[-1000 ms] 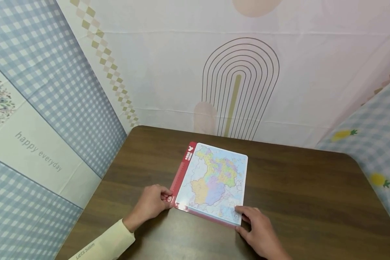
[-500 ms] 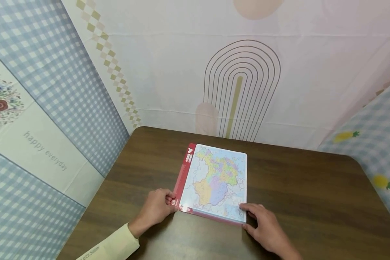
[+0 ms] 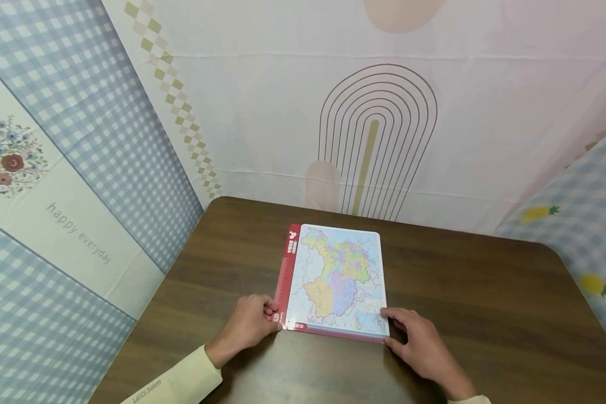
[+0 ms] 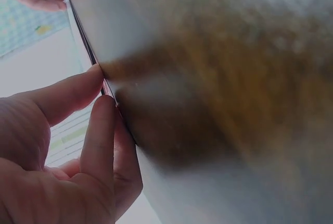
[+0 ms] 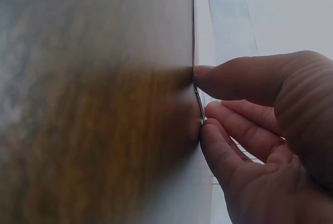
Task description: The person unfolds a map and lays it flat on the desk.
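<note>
A rectangular map (image 3: pixel 338 280) with a coloured country on pale blue lies flat on the brown table. A red strip with white lettering and a ruler scale runs down its left side, and a thin pink-red band shows along its near edge. My left hand (image 3: pixel 247 321) holds the near left corner, fingers curled at the red strip and thumb at the near edge. At the near right corner, my right hand (image 3: pixel 420 342) has its index finger on the right margin and its thumb against the near edge. Both wrist views show thumb and fingertips right at the thin edge.
The wooden table (image 3: pixel 485 292) extends to both sides of the map. Behind it hangs a pale cloth (image 3: pixel 262 123) with an arch print. Blue checked cloths hang at the left (image 3: pixel 126 112) and right (image 3: pixel 575 185).
The map has turned slightly counterclockwise, so its near edge lies more level. My right hand has moved right and a little away from me with its corner; my left hand has shifted slightly right.
</note>
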The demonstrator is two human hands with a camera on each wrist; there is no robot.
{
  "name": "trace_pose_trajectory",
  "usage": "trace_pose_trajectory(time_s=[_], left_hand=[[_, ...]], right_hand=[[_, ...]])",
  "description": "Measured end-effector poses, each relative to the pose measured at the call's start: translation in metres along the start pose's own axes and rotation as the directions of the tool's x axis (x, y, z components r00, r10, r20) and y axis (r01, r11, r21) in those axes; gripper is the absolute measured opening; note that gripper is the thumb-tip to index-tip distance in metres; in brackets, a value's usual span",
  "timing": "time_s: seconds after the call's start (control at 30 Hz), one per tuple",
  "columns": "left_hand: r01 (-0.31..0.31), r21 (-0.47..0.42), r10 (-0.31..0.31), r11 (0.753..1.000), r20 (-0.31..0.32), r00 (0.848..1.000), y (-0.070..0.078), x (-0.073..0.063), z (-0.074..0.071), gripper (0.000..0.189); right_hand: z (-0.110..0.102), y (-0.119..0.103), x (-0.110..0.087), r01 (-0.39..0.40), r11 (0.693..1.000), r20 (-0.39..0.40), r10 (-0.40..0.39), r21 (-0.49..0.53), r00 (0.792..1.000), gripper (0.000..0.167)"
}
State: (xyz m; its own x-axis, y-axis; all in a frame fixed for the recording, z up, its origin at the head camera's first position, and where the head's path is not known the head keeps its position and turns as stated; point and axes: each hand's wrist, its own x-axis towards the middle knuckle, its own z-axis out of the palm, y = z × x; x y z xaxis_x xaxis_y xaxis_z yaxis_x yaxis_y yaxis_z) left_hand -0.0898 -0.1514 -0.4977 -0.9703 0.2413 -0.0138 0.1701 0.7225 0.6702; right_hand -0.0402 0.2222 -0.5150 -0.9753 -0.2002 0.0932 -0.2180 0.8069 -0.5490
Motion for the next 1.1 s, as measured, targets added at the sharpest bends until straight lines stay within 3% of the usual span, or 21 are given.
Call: trace_pose_trajectory(time_s=[0.43, 0.7, 0.9, 1.1], left_hand=[[0.039, -0.025, -0.038, 0.999, 0.048, 0.998, -0.003, 0.005, -0.001, 0.033], [0.009, -0.013, -0.008, 1.0, 0.064, 0.998, -0.002, 0.006, -0.005, 0.045], [-0.007, 0.001, 0.007, 1.0, 0.071, 0.997, -0.001, 0.007, -0.005, 0.05], [-0.017, -0.007, 0.017, 1.0, 0.076, 0.997, -0.001, 0.006, -0.005, 0.049]], right_hand=[[0.002, -0.008, -0.001, 0.006, 0.997, 0.004, -0.005, -0.077, 1.0, 0.056], [0.007, -0.027, 0.003, 0.013, 0.995, 0.075, -0.005, -0.098, 0.997, 0.055], [0.015, -0.038, 0.01, 0.128, 0.982, 0.07, -0.119, -0.139, 0.99, 0.053], [0.025, -0.052, 0.017, 0.267, 0.943, 0.067, -0.259, -0.2, 0.964, 0.05]])
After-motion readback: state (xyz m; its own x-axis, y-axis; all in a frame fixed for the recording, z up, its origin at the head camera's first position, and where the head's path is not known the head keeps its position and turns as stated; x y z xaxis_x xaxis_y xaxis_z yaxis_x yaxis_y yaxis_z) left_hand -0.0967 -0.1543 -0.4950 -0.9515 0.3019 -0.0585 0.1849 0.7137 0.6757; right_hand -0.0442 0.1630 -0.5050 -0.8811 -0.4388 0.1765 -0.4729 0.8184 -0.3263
